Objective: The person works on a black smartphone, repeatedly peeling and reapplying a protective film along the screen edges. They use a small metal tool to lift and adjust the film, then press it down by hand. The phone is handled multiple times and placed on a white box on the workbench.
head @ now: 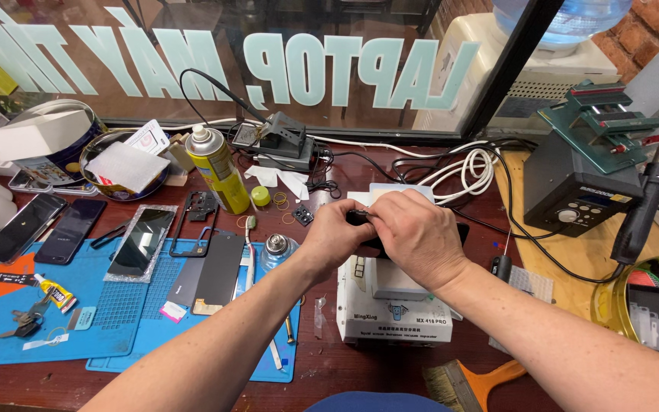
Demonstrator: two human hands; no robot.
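Both hands meet over the white machine [394, 309], above centre of the view. Left hand [335, 235] at nine o'clock of the dark phone [463, 231], right hand [413, 233] laid over it from three o'clock. Fingertips of both pinched together on a small dark part [358, 217] at the phone's left end; what exactly is pinched, hard to tell. Phone's long axis running nine to three, mostly hidden under the right hand, only its right end showing. Equally near, both hands touching. Spray can [218, 169] at ten o'clock, well apart; brush [470, 381] at five o'clock; blue mat [116, 305] with phone panels at eight o'clock.
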